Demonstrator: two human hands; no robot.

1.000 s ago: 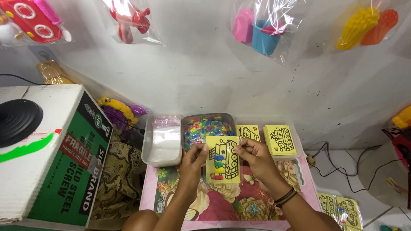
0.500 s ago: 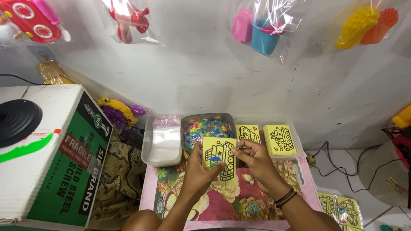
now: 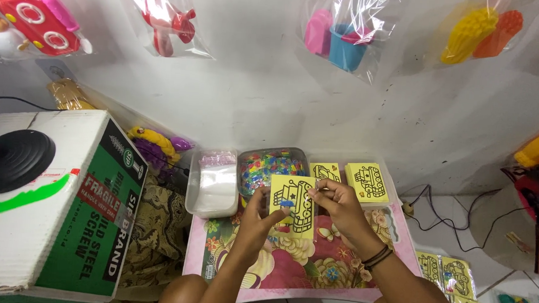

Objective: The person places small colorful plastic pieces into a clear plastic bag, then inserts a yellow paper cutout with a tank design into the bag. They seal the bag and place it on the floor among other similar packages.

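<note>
Above the floral pink surface, both hands hold one yellow picture card upright between them. The left hand pinches the card's left edge, thumb on the printed face near a small blue piece lying on it. The right hand has its fingers closed on the card's upper right corner. Compared with a second ago, the card sits a little higher and closer to the tray of coloured beads, and its top edge now overlaps the tray's near rim; half a second ago the hands were already in nearly this grip. Beside the tray, a clear tub of small plastic bags is unmoved, as are two stacks of yellow cards just behind the right hand. A green and white cardboard box stands well apart on the left, with bagged toys hanging on the wall above.
</note>
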